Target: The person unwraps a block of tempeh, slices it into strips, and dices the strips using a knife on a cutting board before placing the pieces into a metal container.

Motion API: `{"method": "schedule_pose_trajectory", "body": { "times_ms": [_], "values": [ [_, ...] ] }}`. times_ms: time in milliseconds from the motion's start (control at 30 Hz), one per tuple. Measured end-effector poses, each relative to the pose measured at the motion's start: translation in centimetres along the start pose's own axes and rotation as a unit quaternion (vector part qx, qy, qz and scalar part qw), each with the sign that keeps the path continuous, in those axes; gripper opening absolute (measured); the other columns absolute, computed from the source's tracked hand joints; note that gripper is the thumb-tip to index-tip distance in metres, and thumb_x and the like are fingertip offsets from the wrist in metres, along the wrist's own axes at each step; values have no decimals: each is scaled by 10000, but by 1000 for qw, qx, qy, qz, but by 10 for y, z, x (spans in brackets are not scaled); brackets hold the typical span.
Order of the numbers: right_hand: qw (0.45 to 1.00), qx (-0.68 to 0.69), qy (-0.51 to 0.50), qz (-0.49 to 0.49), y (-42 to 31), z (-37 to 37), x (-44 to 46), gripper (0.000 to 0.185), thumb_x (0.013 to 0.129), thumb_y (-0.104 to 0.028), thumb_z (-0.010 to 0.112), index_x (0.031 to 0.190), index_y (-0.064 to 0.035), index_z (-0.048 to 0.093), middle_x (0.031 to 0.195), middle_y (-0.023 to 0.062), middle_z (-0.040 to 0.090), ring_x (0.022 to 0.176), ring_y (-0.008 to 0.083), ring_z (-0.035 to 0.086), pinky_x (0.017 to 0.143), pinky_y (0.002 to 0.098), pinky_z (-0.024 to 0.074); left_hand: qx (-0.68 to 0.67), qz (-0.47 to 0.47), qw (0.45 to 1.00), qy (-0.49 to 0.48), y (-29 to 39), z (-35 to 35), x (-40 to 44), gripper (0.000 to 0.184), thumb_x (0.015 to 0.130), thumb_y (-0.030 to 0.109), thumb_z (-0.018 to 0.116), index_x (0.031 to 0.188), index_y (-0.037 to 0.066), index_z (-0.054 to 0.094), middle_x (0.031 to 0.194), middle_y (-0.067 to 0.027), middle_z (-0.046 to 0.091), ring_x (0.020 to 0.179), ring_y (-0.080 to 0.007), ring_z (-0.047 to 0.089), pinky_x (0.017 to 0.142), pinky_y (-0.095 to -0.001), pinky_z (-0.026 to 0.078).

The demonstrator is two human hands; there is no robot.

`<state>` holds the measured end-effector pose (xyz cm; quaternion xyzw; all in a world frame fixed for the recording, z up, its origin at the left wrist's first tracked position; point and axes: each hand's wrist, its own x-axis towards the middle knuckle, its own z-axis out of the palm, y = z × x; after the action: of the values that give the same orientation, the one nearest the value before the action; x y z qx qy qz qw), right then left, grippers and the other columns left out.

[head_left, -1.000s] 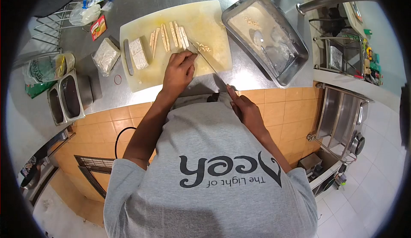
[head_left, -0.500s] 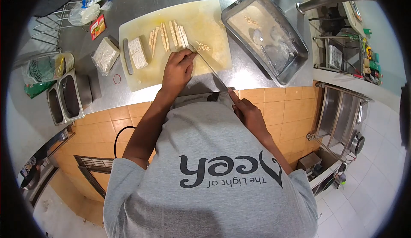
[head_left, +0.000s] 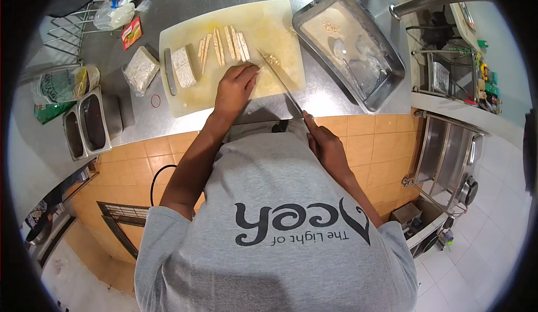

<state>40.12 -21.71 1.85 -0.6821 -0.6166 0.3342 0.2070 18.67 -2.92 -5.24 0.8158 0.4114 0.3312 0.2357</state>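
My right hand [head_left: 329, 148] grips the handle of a long kitchen knife [head_left: 284, 88]. The blade slants up and left across the cutting board [head_left: 274, 20], its tip beside a little heap of chopped bits [head_left: 272, 59]. My left hand [head_left: 235, 90] lies on the board with fingers pressed together, just left of the blade, a pale bit of tempeh showing at the fingertips. Beyond it lie several cut tempeh strips [head_left: 231, 43]. Farther left on the board is a tempeh block [head_left: 183, 67], and a wrapped block [head_left: 141, 71] sits off the board's left edge.
On the right, a metal tray [head_left: 394, 82] holds pale batter and a spoon [head_left: 342, 51]. A red rubber band [head_left: 156, 101], a red sachet [head_left: 131, 33], metal containers [head_left: 94, 122] and a wire rack [head_left: 70, 29] with plastic packets are on the left.
The knife has shifted slightly right, away from my left fingertips, with its tip now by the chopped bits. My left hand stays nearly in place. The view has shifted slightly.
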Motion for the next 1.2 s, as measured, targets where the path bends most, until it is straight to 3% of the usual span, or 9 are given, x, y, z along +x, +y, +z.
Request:
{"method": "schedule_pose_trajectory", "body": {
  "times_ms": [367,467,733,833,1200],
  "values": [
    [999,-11,-21,44,-11,-7,-6,622,945,-35,612,1520,-211,454,857,222,632,745,380,638,717,459,511,21,24,999,-12,-1,2,5,210,850,27,722,1057,43,748,1089,-99,717,1019,-278,676,895,-375,556],
    [1000,-25,2,17,-8,-2,-6,628,956,-92,601,1526,-298,434,796,162,609,662,362,630,602,480,510,26,22,999,-12,-2,2,5,209,850,31,724,1057,45,750,1088,-97,718,1018,-272,677,896,-370,557],
    [999,-17,25,-11,0,8,5,621,961,-93,596,1525,-297,437,790,158,598,666,357,625,607,480,507,-14,-13,999,-37,2,-4,1,266,836,4,707,1096,49,746,1131,-92,684,1019,-268,670,895,-367,552],
    [1000,-18,8,2,-3,2,1,624,958,-94,598,1527,-289,434,797,160,596,671,356,624,617,480,508,10,32,999,-9,0,-1,-1,305,800,-40,696,1094,29,737,1095,-105,664,985,-296,648,869,-375,550],
    [999,-34,-5,13,-7,-3,-5,631,948,-103,608,1525,-292,438,800,152,597,689,354,637,618,479,518,9,22,1000,-10,1,-2,1,296,804,-36,695,1091,18,742,1076,-108,686,989,-291,644,874,-371,544]
  ]
}}
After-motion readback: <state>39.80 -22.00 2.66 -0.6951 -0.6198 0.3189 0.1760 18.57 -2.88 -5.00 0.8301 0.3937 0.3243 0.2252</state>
